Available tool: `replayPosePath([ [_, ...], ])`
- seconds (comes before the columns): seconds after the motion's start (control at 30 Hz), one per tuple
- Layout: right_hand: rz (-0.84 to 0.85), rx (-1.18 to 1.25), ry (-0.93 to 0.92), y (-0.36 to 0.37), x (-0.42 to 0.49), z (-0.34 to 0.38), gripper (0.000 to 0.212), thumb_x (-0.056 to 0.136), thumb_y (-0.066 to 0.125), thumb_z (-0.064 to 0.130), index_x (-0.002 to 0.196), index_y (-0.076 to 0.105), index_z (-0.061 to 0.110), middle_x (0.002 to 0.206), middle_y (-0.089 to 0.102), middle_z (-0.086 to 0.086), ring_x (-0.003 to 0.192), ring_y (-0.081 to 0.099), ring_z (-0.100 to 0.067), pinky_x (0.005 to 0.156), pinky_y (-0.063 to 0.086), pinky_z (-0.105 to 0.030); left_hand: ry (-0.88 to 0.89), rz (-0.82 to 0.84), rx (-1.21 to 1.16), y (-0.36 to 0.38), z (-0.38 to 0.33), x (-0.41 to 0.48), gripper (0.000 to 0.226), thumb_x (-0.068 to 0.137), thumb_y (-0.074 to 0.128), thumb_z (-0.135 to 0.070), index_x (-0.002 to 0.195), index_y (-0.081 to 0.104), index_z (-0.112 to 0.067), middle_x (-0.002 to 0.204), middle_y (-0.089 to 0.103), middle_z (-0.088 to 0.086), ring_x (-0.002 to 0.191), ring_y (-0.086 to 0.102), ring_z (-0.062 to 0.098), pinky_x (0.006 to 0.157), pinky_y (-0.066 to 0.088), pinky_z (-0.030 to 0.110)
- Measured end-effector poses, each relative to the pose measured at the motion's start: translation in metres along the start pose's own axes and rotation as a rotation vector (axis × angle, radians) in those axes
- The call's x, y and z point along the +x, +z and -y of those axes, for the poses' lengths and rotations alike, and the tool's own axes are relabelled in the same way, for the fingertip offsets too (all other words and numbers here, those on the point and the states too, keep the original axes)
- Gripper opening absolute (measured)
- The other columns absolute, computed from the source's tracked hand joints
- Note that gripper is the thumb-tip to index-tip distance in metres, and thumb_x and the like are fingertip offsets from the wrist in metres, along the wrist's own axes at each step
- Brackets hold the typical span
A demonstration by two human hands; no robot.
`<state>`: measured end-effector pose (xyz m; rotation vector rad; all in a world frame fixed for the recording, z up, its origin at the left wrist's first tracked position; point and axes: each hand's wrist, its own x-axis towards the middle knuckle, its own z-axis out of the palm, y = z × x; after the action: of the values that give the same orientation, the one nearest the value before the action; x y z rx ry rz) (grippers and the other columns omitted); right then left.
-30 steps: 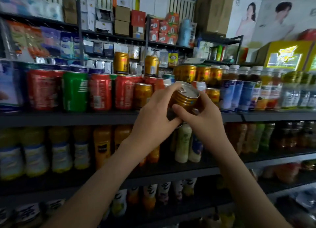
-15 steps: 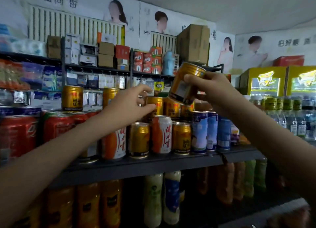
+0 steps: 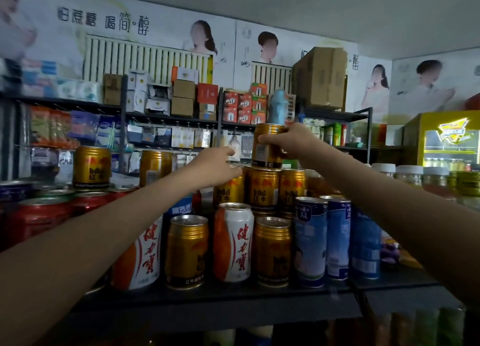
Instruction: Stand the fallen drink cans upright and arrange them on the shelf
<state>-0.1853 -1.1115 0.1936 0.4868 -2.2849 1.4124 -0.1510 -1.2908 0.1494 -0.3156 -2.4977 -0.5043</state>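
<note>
The right hand (image 3: 294, 143) grips a gold can (image 3: 267, 148) from its right side, with the fingers curled round the upper part of its body. The can stands upright at the top of the display, far back on the shelf (image 3: 207, 303). Its base meets the top of the middle can in a row of three stacked gold cans (image 3: 262, 188). Whether its weight already rests there cannot be told.

The left hand (image 3: 215, 167) reaches in from the left with loosely spread fingers and holds nothing. Its fingertips lie at the upper edge of the leftmost can in that row; contact is unclear.

Along the near edge of the shelf stands a front row, all upright. From left to right it holds an orange-and-white can (image 3: 141, 254) partly hidden by the left forearm, a short gold can (image 3: 187, 249), a taller white can (image 3: 233, 241), another short gold can (image 3: 272, 252) and tall blue cans (image 3: 310, 241).

Red cans (image 3: 39, 215) fill the left end, with two more gold cans (image 3: 91, 167) standing on top of them. A yellow lit fridge (image 3: 446, 138) stands at the far right.
</note>
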Motion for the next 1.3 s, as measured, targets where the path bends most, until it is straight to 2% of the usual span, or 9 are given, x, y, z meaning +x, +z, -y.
replayPosePath([
  [0.1,0.020,-0.009,-0.026,0.004,0.010,-0.004,0.033,0.075,0.077,0.027,0.096,0.057,0.012,0.098,0.067,-0.009,0.091,0.066,-0.024,0.081,0.056,-0.037,-0.024,0.018,0.021,0.004,-0.002,0.004,0.057,0.090,0.058,-0.037,0.140,0.042,-0.016,0.145,0.042,0.006,0.121,0.050,0.021,0.088,0.040,0.026],
  [0.23,0.065,-0.022,-0.014,0.006,0.014,-0.007,0.037,0.077,0.076,0.029,0.102,0.059,0.007,0.093,0.063,-0.009,0.086,0.061,-0.022,0.085,0.055,-0.041,-0.042,0.049,0.057,0.009,-0.004,0.005,0.053,0.090,0.058,-0.035,0.138,0.046,-0.015,0.143,0.045,0.006,0.122,0.049,0.020,0.092,0.041,0.027],
  [0.4,0.134,-0.015,-0.014,-0.003,0.013,-0.011,0.022,0.081,0.072,0.027,0.089,0.054,0.017,0.089,0.060,-0.003,0.084,0.059,-0.017,0.085,0.053,-0.036,-0.043,0.048,0.084,0.011,-0.006,0.003,0.051,0.091,0.057,-0.036,0.137,0.047,-0.016,0.138,0.049,0.006,0.110,0.054,0.017,0.082,0.043,0.025],
  [0.67,0.164,-0.017,-0.026,0.000,0.014,-0.019,0.056,0.074,0.079,0.030,0.120,0.052,0.013,0.107,0.063,-0.005,0.096,0.061,-0.019,0.069,0.049,-0.028,-0.038,0.019,0.065,0.011,-0.002,-0.001,0.050,0.089,0.059,-0.038,0.134,0.049,-0.018,0.130,0.054,0.005,0.103,0.056,0.017,0.080,0.047,0.028],
  [0.8,0.104,-0.049,-0.042,0.000,0.012,-0.022,0.065,0.071,0.080,0.036,0.123,0.049,0.013,0.110,0.061,-0.005,0.095,0.058,-0.017,0.061,0.044,-0.025,0.000,-0.030,0.078,0.004,0.000,-0.010,0.041,0.090,0.058,-0.036,0.127,0.055,-0.018,0.131,0.054,0.006,0.087,0.059,0.014,0.064,0.042,0.022],
  [0.97,-0.056,-0.021,-0.140,-0.003,-0.010,-0.015,0.067,0.078,0.076,0.028,0.131,0.038,0.010,0.116,0.054,-0.003,0.097,0.055,-0.015,0.071,0.045,-0.025,-0.017,-0.091,0.133,-0.017,0.013,-0.032,0.036,0.091,0.056,-0.038,0.122,0.058,-0.020,0.123,0.060,0.006,0.069,0.052,0.008,0.053,0.033,0.015],
  [1.13,-0.257,-0.192,-0.414,0.006,-0.045,0.019,0.073,0.080,0.073,0.029,0.138,0.033,0.013,0.135,0.042,-0.007,0.118,0.046,-0.019,0.087,0.044,-0.028,-0.072,-0.136,0.197,-0.052,0.036,-0.060,0.038,0.091,0.056,-0.036,0.124,0.058,-0.018,0.125,0.057,0.005,0.084,0.048,0.011,0.063,0.036,0.022],
  [1.2,-0.223,-0.219,-0.508,0.022,-0.056,0.036,0.075,0.080,0.073,0.031,0.140,0.033,0.013,0.138,0.043,-0.007,0.123,0.044,-0.020,0.100,0.042,-0.034,-0.091,-0.146,0.215,-0.066,0.050,-0.071,0.038,0.090,0.057,-0.037,0.123,0.058,-0.018,0.115,0.058,0.003,0.082,0.052,0.015,0.060,0.038,0.023],
  [1.3,-0.072,-0.246,-0.582,0.056,-0.066,0.058,0.073,0.080,0.072,0.032,0.140,0.035,0.015,0.135,0.047,-0.003,0.121,0.046,-0.016,0.096,0.040,-0.027,-0.108,-0.162,0.210,-0.087,0.079,-0.084,0.036,0.089,0.058,-0.038,0.120,0.059,-0.019,0.118,0.058,0.000,0.076,0.054,0.012,0.061,0.040,0.024],
])
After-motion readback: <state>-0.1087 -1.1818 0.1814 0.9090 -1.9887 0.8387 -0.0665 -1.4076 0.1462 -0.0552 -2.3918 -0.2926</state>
